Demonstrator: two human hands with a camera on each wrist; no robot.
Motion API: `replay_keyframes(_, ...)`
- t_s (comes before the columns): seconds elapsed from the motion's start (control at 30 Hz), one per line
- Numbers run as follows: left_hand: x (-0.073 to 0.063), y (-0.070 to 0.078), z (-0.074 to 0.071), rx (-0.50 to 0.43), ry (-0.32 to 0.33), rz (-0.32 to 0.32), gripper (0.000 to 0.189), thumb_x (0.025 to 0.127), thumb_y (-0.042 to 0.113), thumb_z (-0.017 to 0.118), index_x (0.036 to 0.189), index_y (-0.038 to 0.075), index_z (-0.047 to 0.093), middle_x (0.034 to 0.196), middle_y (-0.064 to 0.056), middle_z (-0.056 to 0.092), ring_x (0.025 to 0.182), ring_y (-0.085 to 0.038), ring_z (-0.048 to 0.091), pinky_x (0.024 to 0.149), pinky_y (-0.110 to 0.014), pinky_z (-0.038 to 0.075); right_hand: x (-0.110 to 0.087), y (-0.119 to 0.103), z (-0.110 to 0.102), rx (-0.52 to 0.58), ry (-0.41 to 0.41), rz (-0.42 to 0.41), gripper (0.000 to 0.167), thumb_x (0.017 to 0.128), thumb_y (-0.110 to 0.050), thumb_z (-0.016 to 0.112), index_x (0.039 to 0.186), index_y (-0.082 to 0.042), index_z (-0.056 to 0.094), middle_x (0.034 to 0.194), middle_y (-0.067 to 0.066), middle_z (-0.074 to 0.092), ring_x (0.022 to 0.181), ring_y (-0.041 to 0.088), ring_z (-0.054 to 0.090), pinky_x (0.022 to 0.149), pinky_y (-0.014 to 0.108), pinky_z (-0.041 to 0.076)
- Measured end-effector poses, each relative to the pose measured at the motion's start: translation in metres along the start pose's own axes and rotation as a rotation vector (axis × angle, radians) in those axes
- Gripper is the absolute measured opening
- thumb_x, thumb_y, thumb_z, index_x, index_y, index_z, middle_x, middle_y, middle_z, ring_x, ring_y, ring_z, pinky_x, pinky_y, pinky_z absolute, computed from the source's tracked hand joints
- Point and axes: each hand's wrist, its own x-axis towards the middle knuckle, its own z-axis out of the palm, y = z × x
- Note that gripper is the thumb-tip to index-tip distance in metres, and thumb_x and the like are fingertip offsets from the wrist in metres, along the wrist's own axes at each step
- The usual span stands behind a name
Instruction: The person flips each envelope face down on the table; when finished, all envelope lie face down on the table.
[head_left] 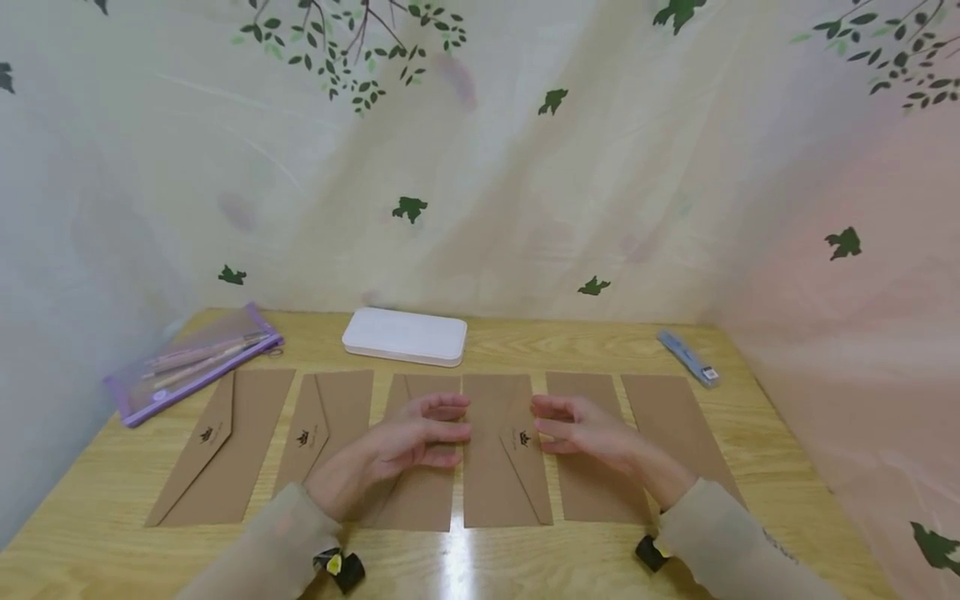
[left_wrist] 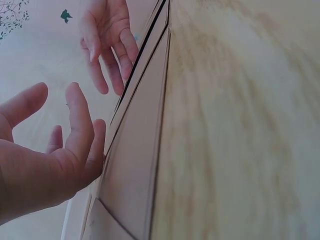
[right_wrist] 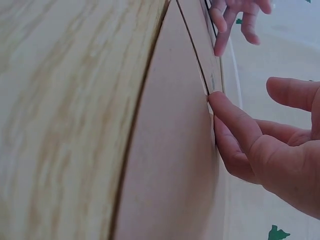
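Several brown paper envelopes lie side by side in a row on the wooden table. My left hand is over the third envelope from the left, its fingertips right at the left edge of the fourth envelope. On the other side, my right hand is over the fifth envelope, fingertips at the fourth envelope's right edge. That fourth one shows a pointed flap with a small dark crown print. Both hands have loosely bent, spread fingers and grip nothing; the wrist views show the left hand and right hand low beside the envelopes.
Toward the back stands a white flat case. A purple-edged clear pouch with pencils lies at the back left, partly beside the leftmost envelope. At the back right is a small blue packet. Printed cloth hangs behind the table.
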Motion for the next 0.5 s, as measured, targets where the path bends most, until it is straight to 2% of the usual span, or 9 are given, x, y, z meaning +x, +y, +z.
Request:
replay_keyframes(0.37, 0.0001, -0.0011, 0.0008, -0.008, 0.013, 0.0, 0.062, 0.095, -0.004, 0.062, 0.15, -0.007, 0.033, 0.158, -0.026, 0.029, 0.114, -0.027, 0.061, 0.084, -0.038, 0.06, -0.0006, 0.0017, 0.0025, -0.006, 0.019, -0.008, 0.062, 0.104, -0.004, 0.054, 0.151, 0.019, 0.021, 0.156, 0.037, 0.025, 0.143, 0.049, 0.03, 0.103, 0.045, 0.05)
replay_keyframes(0.5, -0.002, -0.0018, 0.0006, -0.018, 0.012, -0.001, 0.063, 0.095, -0.003, 0.062, 0.15, -0.007, 0.032, 0.154, -0.028, 0.032, 0.11, -0.027, 0.063, 0.087, -0.038, 0.06, -0.0005, 0.0012, 0.0034, 0.01, 0.028, -0.001, 0.064, 0.104, -0.008, 0.056, 0.151, 0.018, 0.022, 0.157, 0.036, 0.024, 0.144, 0.048, 0.029, 0.102, 0.046, 0.05)
